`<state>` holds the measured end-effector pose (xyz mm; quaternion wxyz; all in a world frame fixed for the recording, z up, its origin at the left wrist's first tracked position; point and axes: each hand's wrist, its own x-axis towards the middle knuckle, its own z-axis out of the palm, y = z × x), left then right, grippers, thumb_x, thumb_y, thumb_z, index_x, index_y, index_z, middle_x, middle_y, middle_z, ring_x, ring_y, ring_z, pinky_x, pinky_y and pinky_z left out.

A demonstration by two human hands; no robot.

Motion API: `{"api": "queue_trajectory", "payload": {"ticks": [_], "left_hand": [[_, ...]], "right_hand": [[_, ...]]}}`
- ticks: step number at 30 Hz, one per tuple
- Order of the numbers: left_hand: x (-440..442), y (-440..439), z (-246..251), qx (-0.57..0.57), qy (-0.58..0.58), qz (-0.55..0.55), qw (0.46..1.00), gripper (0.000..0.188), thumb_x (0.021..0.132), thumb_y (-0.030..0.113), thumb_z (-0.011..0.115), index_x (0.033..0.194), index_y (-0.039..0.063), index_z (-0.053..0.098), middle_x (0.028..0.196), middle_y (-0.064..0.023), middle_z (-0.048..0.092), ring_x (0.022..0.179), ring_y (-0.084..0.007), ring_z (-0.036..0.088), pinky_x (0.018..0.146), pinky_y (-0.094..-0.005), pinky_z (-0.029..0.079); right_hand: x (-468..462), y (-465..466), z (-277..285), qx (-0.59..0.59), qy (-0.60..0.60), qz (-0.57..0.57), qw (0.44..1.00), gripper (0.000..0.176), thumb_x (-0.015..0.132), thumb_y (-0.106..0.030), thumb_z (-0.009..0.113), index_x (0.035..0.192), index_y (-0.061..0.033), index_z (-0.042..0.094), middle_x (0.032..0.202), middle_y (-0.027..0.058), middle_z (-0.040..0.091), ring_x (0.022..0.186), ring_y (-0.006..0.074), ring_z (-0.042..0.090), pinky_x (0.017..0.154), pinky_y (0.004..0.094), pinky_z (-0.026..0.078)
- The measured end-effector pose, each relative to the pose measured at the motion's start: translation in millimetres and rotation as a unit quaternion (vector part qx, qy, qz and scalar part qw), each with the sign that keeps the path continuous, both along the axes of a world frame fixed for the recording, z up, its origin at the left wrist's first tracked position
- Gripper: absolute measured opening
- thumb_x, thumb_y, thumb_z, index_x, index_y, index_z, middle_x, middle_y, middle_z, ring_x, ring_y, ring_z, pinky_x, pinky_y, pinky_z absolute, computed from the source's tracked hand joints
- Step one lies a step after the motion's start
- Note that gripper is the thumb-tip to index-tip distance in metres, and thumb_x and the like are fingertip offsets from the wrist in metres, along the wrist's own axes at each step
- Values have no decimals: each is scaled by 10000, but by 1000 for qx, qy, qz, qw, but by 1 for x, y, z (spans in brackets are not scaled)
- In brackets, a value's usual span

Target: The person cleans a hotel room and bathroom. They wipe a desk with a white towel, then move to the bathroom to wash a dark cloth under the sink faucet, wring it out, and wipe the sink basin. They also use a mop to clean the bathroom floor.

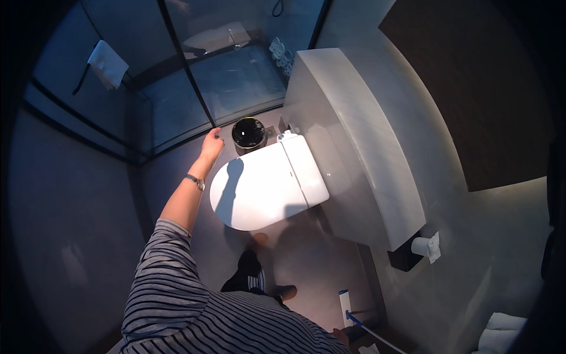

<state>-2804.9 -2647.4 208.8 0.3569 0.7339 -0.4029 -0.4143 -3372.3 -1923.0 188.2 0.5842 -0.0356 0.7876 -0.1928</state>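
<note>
My left hand [213,144] reaches out past the front of the closed white toilet [261,190]. Its fingers look curled, and its fingertips meet the lower end of a black door frame [190,71] in the picture; whether they touch it I cannot tell. The arm casts a shadow on the toilet lid. A black round bin [249,133] with a shiny top stands just right of this hand. Only part of my right hand [340,337] shows at the bottom, beside my striped shirt. Close to it is a flat mop [346,309] with a white head and blue fittings; its grip is hidden.
Behind the glass is a shower area with a white towel [107,64] on a black rail and pale slippers [282,56] by the wall. A ledge [367,132] runs behind the toilet. A toilet paper roll [422,246] and white rolled towels [502,332] are at right.
</note>
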Motion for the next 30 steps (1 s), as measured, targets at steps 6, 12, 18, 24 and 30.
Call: {"api": "queue_trajectory", "payload": {"ticks": [6,12,18,24,30], "left_hand": [[-67,98,-4,-55,87,-50,993,248,961,80,515,1188,30,602,976,-59,636,777,-157,649,675,-273,503],[-210,280,-11,196,248,-296,901,303,978,250,600,1181,25,608,983,-76,668,867,-165,647,705,-311,548],[-387,425,-45,42,-51,-705,706,329,883,158,617,1155,-27,639,1086,-161,671,1014,-247,644,835,-343,526],[-565,512,-24,75,19,-812,579,345,911,123,593,1240,17,600,1034,-99,646,880,-162,638,781,-295,526],[-713,632,11,112,20,-871,478,424,921,167,632,1317,31,565,1152,-107,646,963,-160,635,853,-303,513]], "right_hand": [[18,44,8,-75,-24,-174,982,394,932,-234,553,1255,-11,590,938,93,680,821,166,628,704,305,480],[35,144,-15,-11,95,-184,978,340,909,-226,625,1175,-14,649,853,79,710,744,127,652,643,265,509],[51,288,-3,171,377,-26,910,304,865,-335,569,1087,-182,710,1004,132,716,950,319,679,826,439,539],[33,361,57,168,431,-209,862,274,870,-280,598,1082,-149,712,995,134,706,940,312,679,804,426,546],[-50,409,96,57,448,-356,818,268,916,-231,591,1137,-106,675,1050,109,680,976,313,657,848,420,527]]}}
